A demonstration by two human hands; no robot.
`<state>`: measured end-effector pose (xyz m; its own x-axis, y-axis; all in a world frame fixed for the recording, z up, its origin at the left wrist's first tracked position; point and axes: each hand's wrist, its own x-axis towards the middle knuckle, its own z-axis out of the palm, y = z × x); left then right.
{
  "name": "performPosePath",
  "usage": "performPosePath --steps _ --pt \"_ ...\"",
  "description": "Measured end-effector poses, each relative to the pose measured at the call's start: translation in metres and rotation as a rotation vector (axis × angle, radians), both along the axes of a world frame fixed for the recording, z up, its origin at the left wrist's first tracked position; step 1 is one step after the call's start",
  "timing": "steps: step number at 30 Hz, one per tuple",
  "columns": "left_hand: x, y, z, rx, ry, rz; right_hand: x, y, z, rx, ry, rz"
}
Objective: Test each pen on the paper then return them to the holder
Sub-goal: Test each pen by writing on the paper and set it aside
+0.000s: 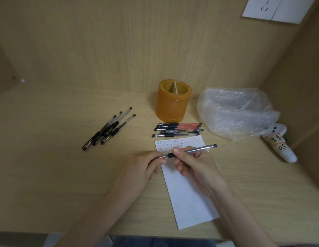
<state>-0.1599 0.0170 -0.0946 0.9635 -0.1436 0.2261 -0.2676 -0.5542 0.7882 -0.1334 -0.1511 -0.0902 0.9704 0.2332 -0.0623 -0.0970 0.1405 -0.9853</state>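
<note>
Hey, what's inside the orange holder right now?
The holder shows only a thin divider inside, nothing sticking above the rim. Its front wall hides the bottom.

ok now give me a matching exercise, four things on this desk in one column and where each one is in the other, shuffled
1. orange pen holder
2. heap of black pens
3. clear plastic bag
4. grey pen with black grip

a. pinched by left hand and right hand above the paper
b. crumpled, right of the holder
c. upright at the back of the desk
d. lying on the desk, left of the holder

Pairs: 1-c, 2-d, 3-b, 4-a
</note>
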Motion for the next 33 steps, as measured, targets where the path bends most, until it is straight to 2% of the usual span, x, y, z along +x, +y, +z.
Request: performPosePath --steps 6,10,13,16,18,22,28,33 --pt "0.009 -0.004 0.004 0.126 -0.107 0.056 0.006 0.003 -0.001 0.039 0.069 -0.035" --pt "0.026 -0.003 0.0 0.287 -0.185 0.159 0.01 0.01 -0.004 0.041 0.18 -0.038" --pt "0.047 0.002 -0.006 0.295 -0.234 0.228 0.014 0.001 -0.002 -0.143 0.133 -0.103" --pt "0.061 0.007 -0.014 0.386 -0.24 0.163 0.021 -0.013 -0.005 -0.417 -0.062 -0.254" --pt "0.067 0.008 -0.02 0.449 -0.265 0.119 0.025 -0.019 -0.009 -0.512 -0.138 -0.305" --pt "0.073 0.006 -0.027 0.463 -0.25 0.149 0.026 -0.022 -0.015 -0.588 -0.167 -0.298" --pt "0.078 -0.003 -0.024 0.408 -0.238 0.275 0.022 -0.022 -0.03 -0.75 -0.194 -0.176" --pt "0.085 0.0 -0.024 0.441 -0.21 0.281 0.017 -0.024 -0.033 -0.806 -0.241 -0.128"
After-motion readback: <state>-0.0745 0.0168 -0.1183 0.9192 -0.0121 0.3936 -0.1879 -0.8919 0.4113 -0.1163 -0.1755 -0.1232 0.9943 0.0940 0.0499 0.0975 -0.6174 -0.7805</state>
